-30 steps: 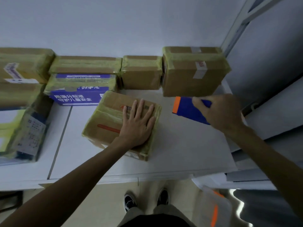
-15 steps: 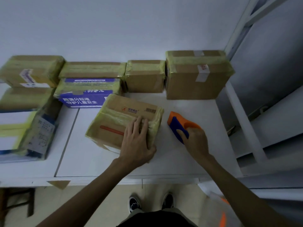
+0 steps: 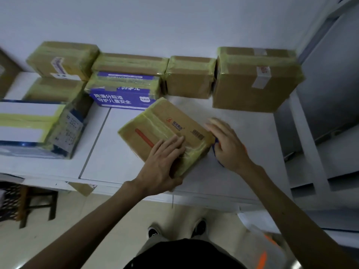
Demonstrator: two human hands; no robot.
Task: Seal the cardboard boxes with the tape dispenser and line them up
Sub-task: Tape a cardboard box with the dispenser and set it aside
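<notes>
"Two hands are on one parcel. The left hand [image 3: 163, 164] lies on the flat brown cardboard box wrapped in yellowish tape [image 3: 165, 129], its fingers [image 3: 174, 141] straight and pressing the top near the 5 o'clock corner. That box sits askew in the middle of the white desk [image 3: 252, 133], apart from the row at the wall."

"And the right hand [image 3: 228, 146]?"

"It is at the box's 3 o'clock edge, over the blue and orange tape dispenser [image 3: 215, 150], which is mostly hidden under the palm. Those fingers are blurred, so whether they clasp the handle cannot be told."

"What could go wrong from here?"

"Probably a swivel. If the pull of the tape outruns the left hand's downward pressure, the box could twist on the smooth desk, and the strip would land crooked or wrinkle over the layers already there. The box's near corner is also close to the desk's 6 o'clock edge, so a hard shove that way might tip it off."

"Is anything visible inside the boxes?"

"No. Every one is closed and taped, so the contents are hidden. At 1 o'clock stands the tall brown taped carton [image 3: 254, 82], with the small brown taped carton [image 3: 191, 78] just beside it. At 11 o'clock a thin brown carton [image 3: 130, 62] is stacked on a blue and white printed box [image 3: 124, 96]."
</notes>
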